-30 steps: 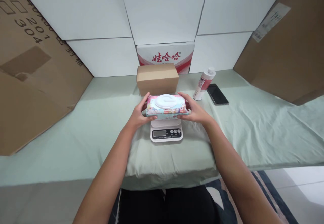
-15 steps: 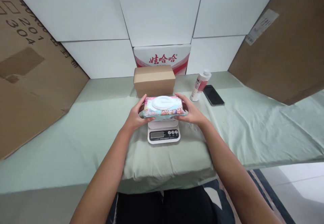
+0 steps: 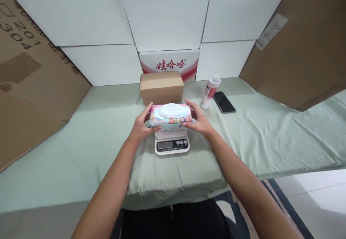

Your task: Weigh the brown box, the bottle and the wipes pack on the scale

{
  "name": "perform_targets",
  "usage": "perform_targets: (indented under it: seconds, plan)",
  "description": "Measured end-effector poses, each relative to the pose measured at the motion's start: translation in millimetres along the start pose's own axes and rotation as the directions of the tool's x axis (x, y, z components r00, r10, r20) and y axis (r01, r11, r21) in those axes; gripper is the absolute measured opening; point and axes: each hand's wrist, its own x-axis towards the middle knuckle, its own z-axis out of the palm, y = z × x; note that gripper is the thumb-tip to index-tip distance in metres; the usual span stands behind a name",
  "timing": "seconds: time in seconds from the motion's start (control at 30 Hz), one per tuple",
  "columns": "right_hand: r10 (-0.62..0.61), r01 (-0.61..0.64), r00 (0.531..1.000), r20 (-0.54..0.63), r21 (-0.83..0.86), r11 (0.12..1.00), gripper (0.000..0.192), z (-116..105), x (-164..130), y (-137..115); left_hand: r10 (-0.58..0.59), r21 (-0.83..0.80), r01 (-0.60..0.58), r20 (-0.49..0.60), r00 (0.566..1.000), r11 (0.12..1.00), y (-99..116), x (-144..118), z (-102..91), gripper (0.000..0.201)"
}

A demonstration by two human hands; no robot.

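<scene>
A pack of wet wipes (image 3: 171,118) with a white oval lid sits at or just above the platform of a white kitchen scale (image 3: 172,144); whether it touches cannot be made out. My left hand (image 3: 142,123) grips the pack's left end, thumb along the front edge. At the right end, my right hand (image 3: 198,119) holds it the same way. The scale's front panel, with a grey display and round buttons, faces me. Most of its platform is hidden under the pack.
Behind the pack stands a brown cardboard box (image 3: 161,88), with a white and red carton (image 3: 170,61) at its back. A white and pink bottle (image 3: 210,92) and a black phone (image 3: 224,102) are to the right. Large cardboard panels (image 3: 292,52) flank the green cloth (image 3: 105,134).
The whole view has shifted slightly, so everything appears a little further left. Both hands keep their grip on the pack of wet wipes over the scale.
</scene>
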Motion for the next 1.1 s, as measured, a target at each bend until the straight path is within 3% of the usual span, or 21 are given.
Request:
perform_targets:
  seconds: [0.13,0.27,0.37,0.5,0.63,0.77,0.87,0.93,1.0,1.1]
  plan:
    - [0.007,-0.006,1.0,-0.03,0.055,0.998,0.109,0.3,-4.6,-9.8,0.059,0.027,-0.057,-0.056,0.997,0.998,12.8,-2.8,4.6,0.134]
    - [-0.028,0.027,0.993,-0.117,-0.007,1.0,0.107,-25.1,-26.1,-27.3,0.133,0.07,-0.13,-0.04,0.99,0.989,41.8,-4.4,31.4,0.129]
    - [-0.051,0.033,0.973,-0.226,-0.081,0.996,0.103,-62.8,-59.0,-30.9,0.16,0.094,-0.166,0.066,0.985,0.982,68.5,-2.4,74.8,0.131]
    - [0.01,-0.076,0.926,-0.376,-0.161,0.984,0.098,-123.4,-110.8,-15.9,0.169,0.065,-0.189,0.23,0.958,0.98,92.1,5.9,152.6,0.129]
    - [0.072,-0.187,0.864,-0.498,-0.187,0.964,0.092,-175.6,-146.4,8.2,0.09,0.019,-0.104,0.36,0.929,0.994,89.9,17.1,220.7,0.129]
    - [0.135,-0.259,0.825,-0.549,-0.154,0.954,0.086,-204.4,-158.0,28.3,0.003,0.004,-0.005,0.422,0.907,1.0,74.8,22.4,258.7,0.129]
    - [0.167,-0.29,0.815,-0.555,-0.143,0.946,0.078,-210.7,-158.6,32.3,-0.023,0.013,0.02,0.45,0.893,1.0,73.6,20.1,263.1,0.132]
    - [0.17,-0.314,0.81,-0.561,-0.172,0.934,0.069,-209.0,-157.9,24.4,-0.002,0.018,-0.007,0.449,0.894,1.0,81.2,18.8,249.2,0.133]
    - [0.161,-0.359,0.784,-0.599,-0.227,0.905,0.061,-202.4,-155.1,7.5,0.057,0.011,-0.066,0.38,0.923,0.998,91.1,20.8,218.2,0.129]
    - [0.042,-0.385,0.72,-0.692,-0.348,0.855,0.047,-180.3,-139.2,-25.8,0.139,0.053,-0.144,0.094,0.986,0.988,92.6,29.4,143.5,0.111]
